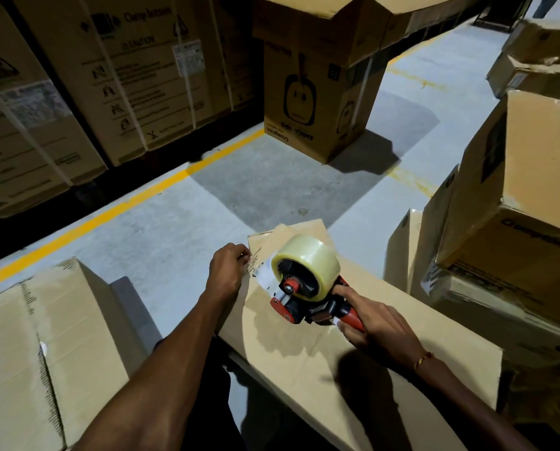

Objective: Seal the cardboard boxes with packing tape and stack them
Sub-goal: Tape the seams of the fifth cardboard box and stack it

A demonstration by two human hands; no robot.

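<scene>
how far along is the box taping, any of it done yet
Early. Done: the box lies flat in front with its flaps closed, and a short run of tape shows at its far end. In hand: the right hand grips the dispenser on the box top; the left hand holds the far corner. Left: run tape along the rest, then stack; the open box ahead looks unsealed.

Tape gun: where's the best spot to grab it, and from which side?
Grab the tape gun by its red handle, coming from the near side, as the right hand does. The handle sticks back toward the person, away from the roll, which faces the box end.
</scene>
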